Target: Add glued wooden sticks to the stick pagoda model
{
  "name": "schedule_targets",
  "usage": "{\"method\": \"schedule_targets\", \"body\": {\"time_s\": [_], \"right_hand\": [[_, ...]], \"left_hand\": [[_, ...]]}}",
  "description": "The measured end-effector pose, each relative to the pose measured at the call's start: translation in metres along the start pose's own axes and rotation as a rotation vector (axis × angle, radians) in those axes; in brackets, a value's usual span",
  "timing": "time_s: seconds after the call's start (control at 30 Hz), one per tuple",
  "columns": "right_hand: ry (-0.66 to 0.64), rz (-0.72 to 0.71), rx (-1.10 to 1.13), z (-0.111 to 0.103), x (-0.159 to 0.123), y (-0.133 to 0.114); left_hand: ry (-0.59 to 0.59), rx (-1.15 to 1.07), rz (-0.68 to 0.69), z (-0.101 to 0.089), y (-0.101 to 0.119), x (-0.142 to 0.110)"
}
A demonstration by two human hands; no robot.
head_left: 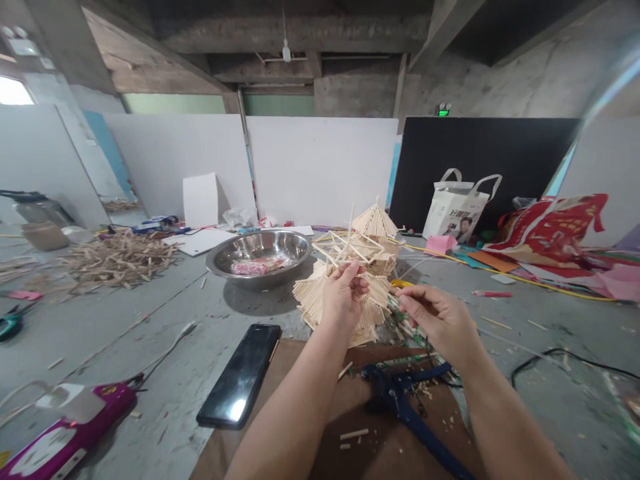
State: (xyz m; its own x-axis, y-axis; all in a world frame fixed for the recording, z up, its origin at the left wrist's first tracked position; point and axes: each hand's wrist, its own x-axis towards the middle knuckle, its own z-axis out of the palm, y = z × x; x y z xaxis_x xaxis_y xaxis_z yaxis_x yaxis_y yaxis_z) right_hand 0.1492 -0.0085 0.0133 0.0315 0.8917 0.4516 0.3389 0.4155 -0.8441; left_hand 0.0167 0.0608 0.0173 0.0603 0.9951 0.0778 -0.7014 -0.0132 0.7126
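One stick-built model (379, 300), littered grey surface (175, 303) around, bare concrete beams (295, 33) overhead.

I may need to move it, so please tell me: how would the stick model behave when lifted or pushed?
The stick model is probably light for its size, being thin, wood-like sticks. It is likely stiff but fragile: slender pieces jut up near the left hand and could snap. A push high up might tip its pointed top.
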Motion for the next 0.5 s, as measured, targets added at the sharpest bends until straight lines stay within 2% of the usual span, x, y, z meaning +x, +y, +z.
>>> {"method": "schedule_targets", "body": {"time_s": [0.5], "right_hand": [[-0.003,-0.005,-0.060,-0.0008,0.0009,0.0023]], "left_hand": [[0.023,0.063,0.043,0.0006,0.0012,-0.0008]]}}
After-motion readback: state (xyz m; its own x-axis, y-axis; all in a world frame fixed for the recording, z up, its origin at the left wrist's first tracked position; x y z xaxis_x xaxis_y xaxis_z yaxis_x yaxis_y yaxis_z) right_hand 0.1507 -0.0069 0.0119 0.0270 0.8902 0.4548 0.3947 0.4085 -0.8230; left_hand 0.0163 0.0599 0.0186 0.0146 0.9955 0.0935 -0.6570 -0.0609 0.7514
